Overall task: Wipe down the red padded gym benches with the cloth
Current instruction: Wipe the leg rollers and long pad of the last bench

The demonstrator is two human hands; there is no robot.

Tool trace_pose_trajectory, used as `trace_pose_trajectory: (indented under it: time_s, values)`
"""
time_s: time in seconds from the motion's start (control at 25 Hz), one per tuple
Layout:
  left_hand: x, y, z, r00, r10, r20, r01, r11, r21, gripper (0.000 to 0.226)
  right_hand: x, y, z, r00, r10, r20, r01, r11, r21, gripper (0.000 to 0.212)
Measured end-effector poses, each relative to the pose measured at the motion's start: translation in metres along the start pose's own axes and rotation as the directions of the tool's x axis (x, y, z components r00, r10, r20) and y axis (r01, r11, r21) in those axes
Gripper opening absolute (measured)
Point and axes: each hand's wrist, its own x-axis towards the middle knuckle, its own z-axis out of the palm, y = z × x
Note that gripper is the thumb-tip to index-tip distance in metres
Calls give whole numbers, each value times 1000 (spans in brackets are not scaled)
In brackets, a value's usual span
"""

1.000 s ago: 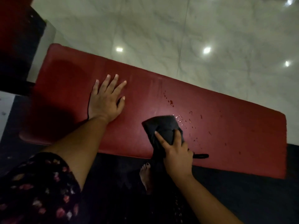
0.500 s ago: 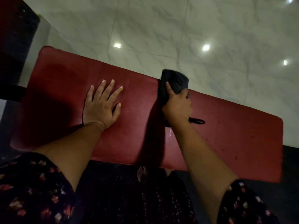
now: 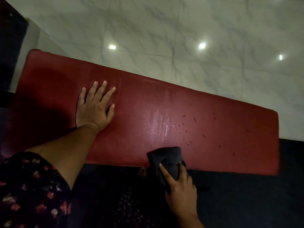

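Red bench (image 3: 213,129), right hand (image 3: 181,191) covering bunched cloth (image 3: 166,157), left hand (image 3: 94,107) flat

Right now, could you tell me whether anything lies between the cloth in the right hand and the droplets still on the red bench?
Nothing visible does. The right hand holds the dark cloth at the bench's near edge, and the droplets sit on bare red padding just beyond it, to the right. The left hand rests flat, well off to the left.
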Motion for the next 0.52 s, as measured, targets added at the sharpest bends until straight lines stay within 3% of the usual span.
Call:
trace_pose_trajectory:
  time_s: [0.2, 0.36, 0.52]
  values:
    - [1, 1, -1, 1000, -4, -15, 4, 1000, -11, 59, 68, -10, -43, 979, 155, -133, -139, 983, 118, 94]
    - [0, 0, -1, 1000, 5, -24, -5, 1000, 1, 59, 158, -36, -108, 969, -55, -243, 38, 997, -71, 77]
    - [0, 0, 0, 1000, 7, -24, -7, 1000, 3, 59, 216, -45, -140, 971, -30, -239, 24, 999, -29, 76]
